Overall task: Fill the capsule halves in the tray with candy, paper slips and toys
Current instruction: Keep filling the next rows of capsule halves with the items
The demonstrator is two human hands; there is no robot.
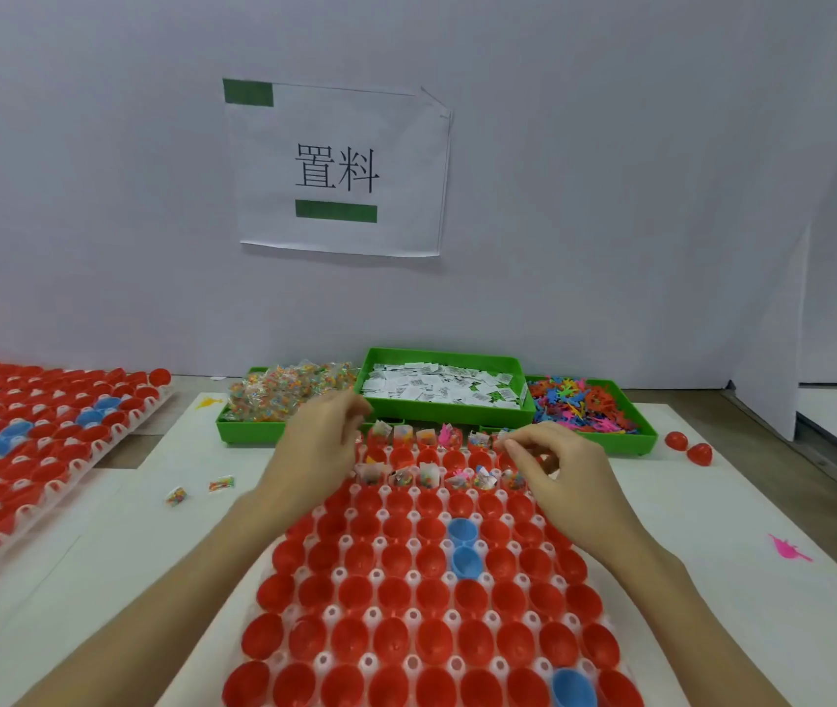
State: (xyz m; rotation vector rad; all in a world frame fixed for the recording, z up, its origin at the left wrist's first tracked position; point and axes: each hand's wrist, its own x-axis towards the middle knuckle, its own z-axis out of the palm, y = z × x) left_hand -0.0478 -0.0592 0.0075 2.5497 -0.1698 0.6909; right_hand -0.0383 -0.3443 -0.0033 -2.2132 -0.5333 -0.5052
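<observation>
Tray [380,543], white, centre of the table: rows of red capsule halves [396,594] standing mouth up, three blue halves [463,532] among them. The far rows hold candy packets, paper slips and small toys; the near rows hold nothing that I can see.

Left hand [317,446]: over the far left corner of the tray, fingers curled toward the thumb; whether it has hold of anything, I cannot tell.

Right hand [554,464]: over the far right part of the tray, thumb and forefinger pinched together above a capsule; what they hold is too small to tell.

Three green bins behind the tray: candy packets [283,395] on the left, paper slips [439,387] in the middle, coloured toys [579,403] on the right.

Second tray [33,451] of red halves, far left. Two loose candy packets [199,489] on the table between the trays. Two red capsules [687,447] and a pink toy [788,548] to the right. Paper sign [337,168] on the wall.
</observation>
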